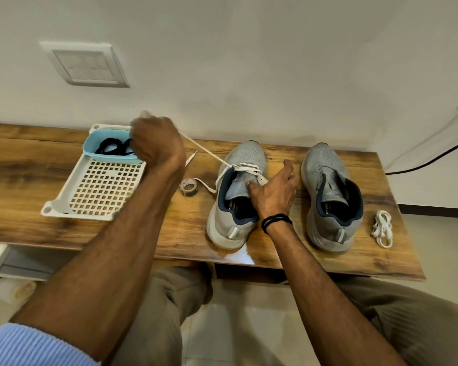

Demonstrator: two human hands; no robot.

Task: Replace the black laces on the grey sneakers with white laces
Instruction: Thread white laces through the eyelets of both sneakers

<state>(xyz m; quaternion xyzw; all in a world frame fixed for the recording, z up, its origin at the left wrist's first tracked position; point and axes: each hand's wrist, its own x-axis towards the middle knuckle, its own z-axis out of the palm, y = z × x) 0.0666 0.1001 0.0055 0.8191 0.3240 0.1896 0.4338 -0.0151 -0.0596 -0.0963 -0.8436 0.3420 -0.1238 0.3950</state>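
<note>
Two grey sneakers stand on the wooden table, toes toward the wall. The left sneaker (237, 196) has a white lace (245, 167) crossed through its eyelets. My left hand (156, 143) is raised above the tray and grips one end of that lace, drawn taut up and to the left. My right hand (274, 192) presses on the left sneaker's tongue and right side. The right sneaker (331, 194) has no lace. A bundled white lace (382, 228) lies right of it. Black laces (114, 147) sit in a blue bin (90, 146).
A white perforated tray (95, 191) holds the blue bin at the table's left. A small roll of tape (189, 187) lies between tray and left sneaker. A black cable (434, 154) runs along the wall at right. The table's front edge (249, 265) is over my knees.
</note>
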